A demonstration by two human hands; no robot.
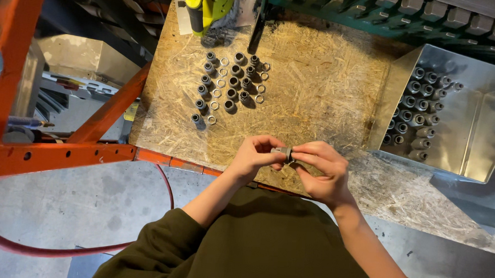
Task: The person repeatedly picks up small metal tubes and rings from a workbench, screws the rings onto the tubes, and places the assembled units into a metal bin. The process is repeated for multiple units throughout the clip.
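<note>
While both hands, left hand point(256, 154) and right hand point(319, 169), pinch one grey fitting point(283, 152) above the counter's point(328, 81) near edge, we keep it square.

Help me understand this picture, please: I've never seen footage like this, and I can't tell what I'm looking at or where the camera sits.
The camera is worn on a person's head and looks down at their own two bare hands. The left hand and right hand together pinch one small grey metal fitting above a chipboard worktop. On the worktop, similar fittings and small rings stand in rows. To the right, a shiny metal bin holds more fittings, lined up. At the top lies a yellow-green power tool. The orange frame on the left is a rack.
</note>
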